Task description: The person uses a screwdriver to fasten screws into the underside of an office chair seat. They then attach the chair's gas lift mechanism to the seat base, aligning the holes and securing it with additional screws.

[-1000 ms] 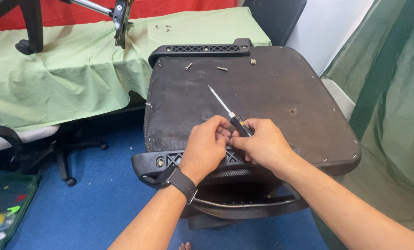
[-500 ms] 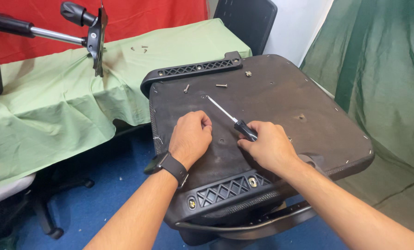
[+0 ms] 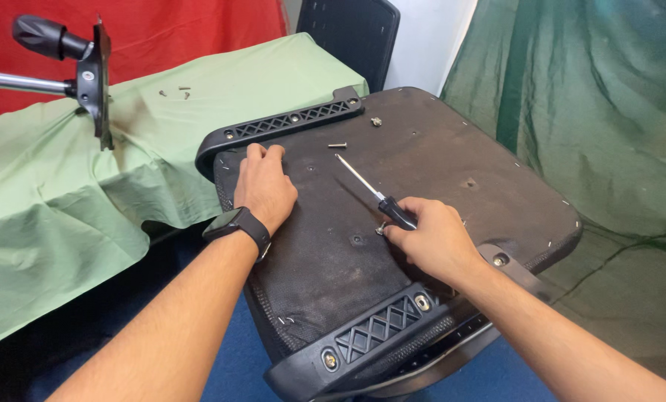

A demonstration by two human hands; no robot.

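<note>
Left hand (image 3: pixel 264 187) flat, fingers together, pressing black seat underside (image 3: pixel 422 171) near plastic bracket (image 3: pixel 284 126); right hand (image 3: pixel 430 238) closed round screwdriver (image 3: pixel 378 197) handle, shaft pointing up-left over seat; loose screw (image 3: pixel 337 145) beyond tip; green cloth (image 3: pixel 50 201) left.

Workroom draped in green and red cloth

A table under a pale green cloth (image 3: pixel 65 201) served as the landmark: behind it hung a red backdrop (image 3: pixel 169 37), below it lay blue floor (image 3: pixel 221 357). To its right stood a black mesh chair back (image 3: pixel 348 33) against a white wall (image 3: pixel 430 37), and farther right hung a dark green curtain (image 3: pixel 594 112). A metal pole with a black plate (image 3: pixel 87 74) reached over the table.
</note>
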